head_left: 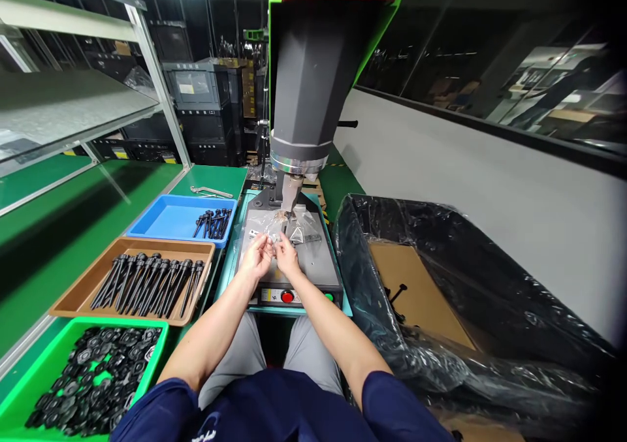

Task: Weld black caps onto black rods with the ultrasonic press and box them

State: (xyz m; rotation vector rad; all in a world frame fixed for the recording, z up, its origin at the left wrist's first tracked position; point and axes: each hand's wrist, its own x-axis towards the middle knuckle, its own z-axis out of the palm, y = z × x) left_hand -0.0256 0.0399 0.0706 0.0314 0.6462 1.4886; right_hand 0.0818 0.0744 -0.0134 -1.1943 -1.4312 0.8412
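Observation:
My left hand (257,256) and my right hand (287,257) are close together over the machine's base plate (321,267). Their fingers are bent and pinch at the near edge of a crumpled clear plastic film (309,222). The film lies around the metal fixture below the machine's tapered metal tool (290,192). Any smaller part between my fingertips is too small to make out. Over the plate hangs the large dark machine head (308,83). A red button (287,296) and a green button (329,297) sit on the base's front, below my wrists.
To my left stand a blue tray (157,217) and a brown tray (78,292) with black rod-like parts, and a green bin (14,390) of round black parts. A wrench (211,192) lies behind them. At right is a box lined with black plastic (441,226).

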